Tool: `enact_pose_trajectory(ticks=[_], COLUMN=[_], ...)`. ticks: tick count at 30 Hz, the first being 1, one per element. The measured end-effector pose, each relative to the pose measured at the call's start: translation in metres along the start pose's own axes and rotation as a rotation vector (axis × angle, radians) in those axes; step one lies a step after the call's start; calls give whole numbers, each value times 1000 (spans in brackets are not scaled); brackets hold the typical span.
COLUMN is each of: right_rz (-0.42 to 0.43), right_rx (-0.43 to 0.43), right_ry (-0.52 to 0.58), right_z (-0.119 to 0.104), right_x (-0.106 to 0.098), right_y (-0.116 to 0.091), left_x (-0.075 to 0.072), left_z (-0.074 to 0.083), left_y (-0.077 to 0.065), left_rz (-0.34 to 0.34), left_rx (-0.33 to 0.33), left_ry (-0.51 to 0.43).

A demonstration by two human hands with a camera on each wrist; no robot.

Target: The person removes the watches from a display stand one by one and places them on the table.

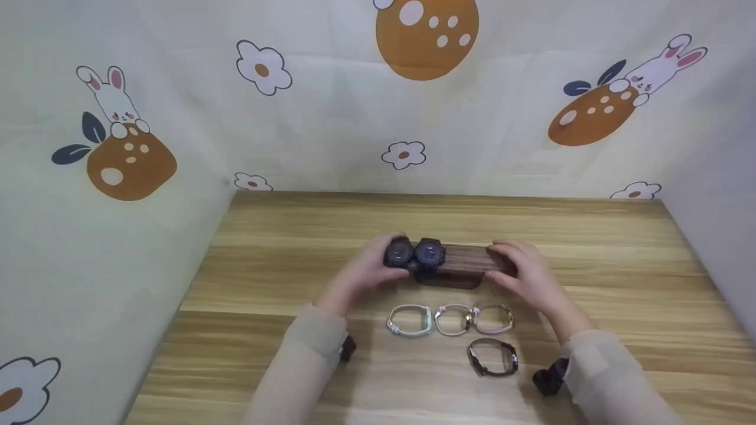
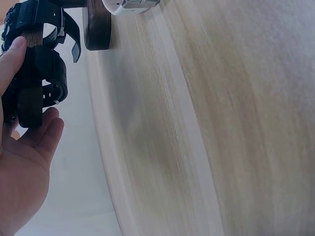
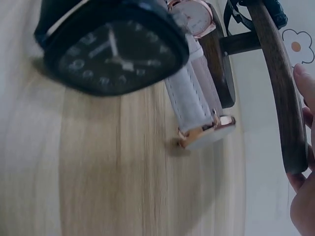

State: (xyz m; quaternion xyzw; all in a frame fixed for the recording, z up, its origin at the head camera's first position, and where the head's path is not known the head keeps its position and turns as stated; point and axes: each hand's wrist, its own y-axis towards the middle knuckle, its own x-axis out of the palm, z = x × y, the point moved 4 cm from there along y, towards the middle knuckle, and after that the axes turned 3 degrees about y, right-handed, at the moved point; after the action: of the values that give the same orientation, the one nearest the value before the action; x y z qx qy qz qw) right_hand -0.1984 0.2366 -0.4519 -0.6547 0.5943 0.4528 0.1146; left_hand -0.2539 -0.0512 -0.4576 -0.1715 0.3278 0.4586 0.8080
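Note:
A dark wooden watch stand [image 1: 469, 258] spans the space between my hands, its bar raised above a rounded base [image 1: 449, 280]. Two black watches [image 1: 430, 252] sit side by side on the bar's left part, faces up. My left hand [image 1: 371, 265] grips the left end, beside the outer watch [image 2: 49, 69]; the left wrist view shows the thumb at the bar and other fingers below its end. At the bare right end, my right hand [image 1: 530, 274] holds the bar [image 3: 280, 83] between thumb and fingers.
In front of the stand, a mint watch [image 1: 428, 320] and two pale-strapped watches [image 1: 468, 320] with gold-coloured cases stand in a row. Closer to me is a black watch [image 1: 512, 358]. Patterned cloth [image 1: 331, 130] rises behind and beside the wooden tabletop [image 1: 266, 330].

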Motion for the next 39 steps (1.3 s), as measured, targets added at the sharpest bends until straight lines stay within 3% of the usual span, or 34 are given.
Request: enact_pose_trajectory(ticks=[13,31,39], right_rz=[-32,-25,-25], right_rx=[123,181,213], right_ry=[96,148,160], right_z=[9,13,14], right_x=[6,10,11], right_y=[1,1,-1], left_x=[4,14,16], left_z=[-2,-19,-20], left_y=[1,0,0], left_rz=[2,73,90], left_rx=[-19,-64,-60], left_ry=[-56,-364,-407])
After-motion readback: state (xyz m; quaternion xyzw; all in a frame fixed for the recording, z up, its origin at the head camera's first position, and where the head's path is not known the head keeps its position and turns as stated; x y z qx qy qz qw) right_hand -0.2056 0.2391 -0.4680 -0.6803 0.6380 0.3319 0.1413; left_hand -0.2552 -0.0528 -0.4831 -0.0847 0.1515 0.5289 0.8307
